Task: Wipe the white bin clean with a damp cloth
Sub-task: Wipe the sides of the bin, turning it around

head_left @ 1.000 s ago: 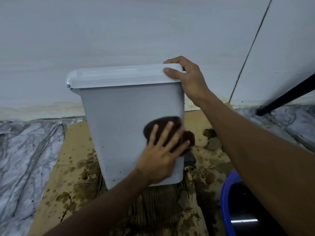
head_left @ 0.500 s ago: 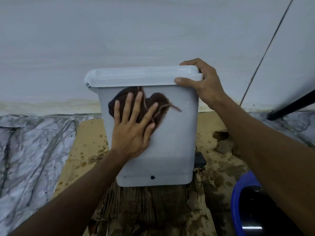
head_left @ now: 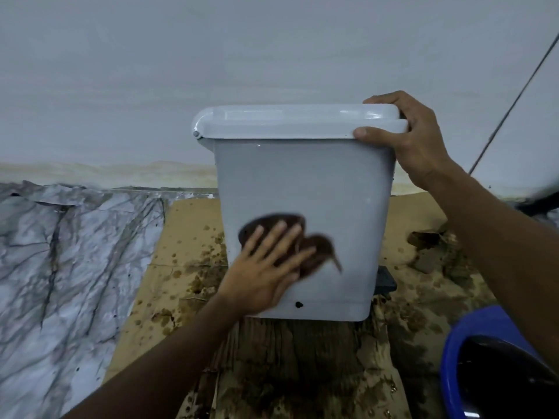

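**By a pale wall, a bin on stained cardboard**

A plain pale wall (head_left: 121, 71) stood behind, water-stained along its foot. At the left a marbled sheet (head_left: 60, 252) covered the floor, and beside it lay brown cardboard (head_left: 187, 231), blotched and wet.

The left grip (head_left: 266, 273) was released, its fingers straight and spread. It pressed a dark cloth (head_left: 320, 247) flat against the lower front of the bin (head_left: 317, 182), with a loose end trailing to the right.

The bin stood upright on the cardboard in the middle, close to the wall, with its lid (head_left: 296, 120) down. A dark spot (head_left: 299, 304) sat near its base and a black pedal (head_left: 385, 281) jutted out low on its right.

The right grip (head_left: 414, 143) clasped the lid's right corner, fingers over the top and thumb on the front edge. A blue bucket (head_left: 462, 343) sat at the lower right.

The bin looked like thin, hollow plastic: light, smooth and probably slick when wet. It would likely skid or tip under a hard rub. The lid's rim seemed the surest hold, bracing against the push. The cloth was limp and would need a flat palm.
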A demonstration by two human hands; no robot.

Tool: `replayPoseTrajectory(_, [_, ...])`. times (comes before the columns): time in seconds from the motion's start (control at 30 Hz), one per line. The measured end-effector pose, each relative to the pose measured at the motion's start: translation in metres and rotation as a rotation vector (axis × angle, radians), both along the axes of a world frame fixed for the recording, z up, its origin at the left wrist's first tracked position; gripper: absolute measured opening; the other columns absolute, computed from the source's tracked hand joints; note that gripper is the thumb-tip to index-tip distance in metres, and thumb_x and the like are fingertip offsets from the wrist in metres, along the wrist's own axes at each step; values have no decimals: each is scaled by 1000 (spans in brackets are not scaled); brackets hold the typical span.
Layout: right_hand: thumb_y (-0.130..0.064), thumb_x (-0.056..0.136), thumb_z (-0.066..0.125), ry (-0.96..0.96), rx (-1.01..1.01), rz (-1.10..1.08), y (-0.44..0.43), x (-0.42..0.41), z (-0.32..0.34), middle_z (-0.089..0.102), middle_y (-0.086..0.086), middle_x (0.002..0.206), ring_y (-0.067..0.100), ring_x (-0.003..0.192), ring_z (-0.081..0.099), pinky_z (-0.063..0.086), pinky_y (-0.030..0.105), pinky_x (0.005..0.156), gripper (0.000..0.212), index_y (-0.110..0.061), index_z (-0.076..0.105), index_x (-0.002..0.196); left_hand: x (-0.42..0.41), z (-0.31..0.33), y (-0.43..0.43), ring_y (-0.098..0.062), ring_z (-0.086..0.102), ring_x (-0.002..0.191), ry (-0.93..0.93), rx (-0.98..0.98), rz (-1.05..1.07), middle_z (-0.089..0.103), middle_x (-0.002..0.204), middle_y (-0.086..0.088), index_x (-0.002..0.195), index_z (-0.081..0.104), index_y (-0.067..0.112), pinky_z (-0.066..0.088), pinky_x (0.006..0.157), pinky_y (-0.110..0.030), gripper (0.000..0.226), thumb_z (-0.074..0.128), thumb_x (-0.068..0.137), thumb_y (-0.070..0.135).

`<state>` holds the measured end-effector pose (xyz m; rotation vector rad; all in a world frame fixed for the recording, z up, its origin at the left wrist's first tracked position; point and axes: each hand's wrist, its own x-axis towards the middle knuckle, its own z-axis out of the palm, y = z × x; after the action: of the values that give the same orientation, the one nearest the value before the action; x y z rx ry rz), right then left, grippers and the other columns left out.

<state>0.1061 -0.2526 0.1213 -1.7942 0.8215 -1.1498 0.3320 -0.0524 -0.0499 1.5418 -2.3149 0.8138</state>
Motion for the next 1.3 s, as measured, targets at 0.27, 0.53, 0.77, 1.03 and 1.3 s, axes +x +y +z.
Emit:
replayPoseTrajectory(0.27, [-42, 64, 86, 12, 0, -1, -1, 3, 0, 67, -11, 110, 1, 97, 64, 56, 26, 79, 55, -19, 67, 110, -21, 7, -10, -40, 7, 156, 497, -165, 388, 13, 167, -18, 160, 24, 24, 6, 124, -60, 60, 37, 104, 40])
replayPoseTrajectory(0.53, [-40, 66, 85, -3, -20, 4, 1, 3, -2, 67, -12, 114, 1, 101, 63, 53, 22, 79, 51, -20, 66, 109, -51, -68, 57, -34, -4, 157, 471, 70, 403, -6, 171, -9, 163, 11, 30, -6, 125, -52, 61, 29, 106, 40])
replayPoseTrajectory(0.77, [-40, 65, 85, 4, -21, 0, 3, 5, 1, 66, -12, 112, -1, 99, 63, 52, 21, 77, 48, -22, 66, 106, -10, 39, -28, -33, 2, 157, 480, -165, 337, 7, 168, -12, 159, 25, 23, 1, 126, -55, 58, 36, 105, 40])
replayPoseTrajectory(1.03, [-38, 68, 84, 13, -44, -9, 2, 5, -1, 66, -9, 114, 3, 102, 63, 54, 23, 80, 43, -26, 66, 105, -62, -75, 53, -35, -5, 157, 625, 21, 416, -6, 171, -11, 163, 6, 31, -1, 125, -54, 62, 28, 106, 41])
replayPoseTrajectory(1.3, [-32, 72, 84, -8, -42, -8, 5, 5, 0, 66, -10, 111, -1, 98, 62, 52, 20, 80, 36, -30, 66, 103, -79, -40, 24, -34, -7, 157, 594, 52, 336, -8, 171, -9, 163, 6, 31, -10, 125, -52, 59, 26, 108, 40])
